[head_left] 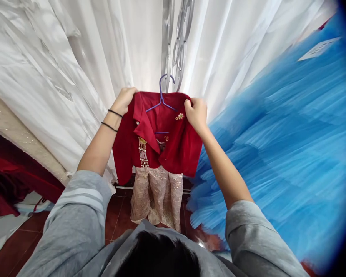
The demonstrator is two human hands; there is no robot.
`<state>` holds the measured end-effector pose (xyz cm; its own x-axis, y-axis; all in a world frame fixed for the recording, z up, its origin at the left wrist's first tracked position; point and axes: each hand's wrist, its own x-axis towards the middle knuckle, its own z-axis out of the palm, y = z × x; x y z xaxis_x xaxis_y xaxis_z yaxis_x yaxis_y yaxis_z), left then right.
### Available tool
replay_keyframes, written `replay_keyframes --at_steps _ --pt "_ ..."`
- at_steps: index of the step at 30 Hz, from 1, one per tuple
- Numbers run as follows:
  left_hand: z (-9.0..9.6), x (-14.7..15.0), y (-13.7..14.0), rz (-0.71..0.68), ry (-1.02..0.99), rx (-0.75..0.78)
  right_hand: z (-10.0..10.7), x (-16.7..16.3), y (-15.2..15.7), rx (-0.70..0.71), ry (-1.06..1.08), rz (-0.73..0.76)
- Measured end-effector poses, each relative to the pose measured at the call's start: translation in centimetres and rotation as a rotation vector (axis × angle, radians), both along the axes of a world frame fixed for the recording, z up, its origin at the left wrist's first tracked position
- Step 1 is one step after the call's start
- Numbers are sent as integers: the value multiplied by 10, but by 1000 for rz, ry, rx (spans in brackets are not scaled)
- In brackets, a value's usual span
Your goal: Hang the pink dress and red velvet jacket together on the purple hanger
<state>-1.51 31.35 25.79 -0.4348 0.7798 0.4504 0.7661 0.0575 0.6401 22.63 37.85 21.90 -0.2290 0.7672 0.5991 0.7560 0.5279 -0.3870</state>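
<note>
A short red jacket [175, 142] hangs on a purple hanger [161, 99] straight ahead of me. My left hand [125, 100] is closed on its left shoulder, and two black bands circle that wrist. At the opposite shoulder, my right hand [197, 114] grips the red cloth, thumb in front. The jacket front is partly apart, showing the hanger's lower bar. A gold brooch [180, 116] sits on the right side, and a beaded tassel pin [143, 152] dangles on the left. Below the jacket falls a pale pink patterned skirt [157, 192].
A silver scrollwork metal stand [178, 50] rises behind the hanger, before white curtains [144, 42]. A large blue tulle gown [271, 146] fills the right. White garments [37, 77] hang at left, with dark red fabric [5, 165] below. The floor [115, 215] is reddish-brown tile.
</note>
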Motion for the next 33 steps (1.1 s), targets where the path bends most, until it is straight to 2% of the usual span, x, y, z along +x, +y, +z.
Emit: replay_keyframes --at_steps 2,4,6,8,11,14,16,19,23,25,29,31,33 --pt "0 11 4 51 88 49 -8 -7 -5 13 -41 -20" --pt "-9 27 1 100 243 36 -28 -15 -15 -57 -174 -13" --pt "-22 42 -6 150 454 -36 -46 -19 -26 -127 -286 -9" --pt "-32 51 -13 237 582 -122 -53 -19 -34 -162 -321 -6" --pt "-42 62 -17 342 578 -169 -45 -21 -39 -129 -261 2" --pt "-60 74 -17 261 586 -223 -46 -30 -38 -108 -206 -9" --pt "-79 79 -22 146 549 -283 -63 -34 -40 -182 -249 8" --pt "-110 77 -38 -5 436 -363 -100 -34 -50 -282 -299 24" --pt "-137 64 -46 90 405 -387 -135 -37 -64 -320 -266 -16" --pt "-142 59 -38 106 408 -428 -141 -43 -59 -349 -251 -21" --pt "-132 55 -24 -25 391 -489 -139 -40 -31 -425 -135 102" --pt "-123 54 -26 -56 418 -444 -139 -28 -21 -484 -43 209" --pt "-117 53 -30 -150 580 -319 -143 -15 -21 -491 51 248"
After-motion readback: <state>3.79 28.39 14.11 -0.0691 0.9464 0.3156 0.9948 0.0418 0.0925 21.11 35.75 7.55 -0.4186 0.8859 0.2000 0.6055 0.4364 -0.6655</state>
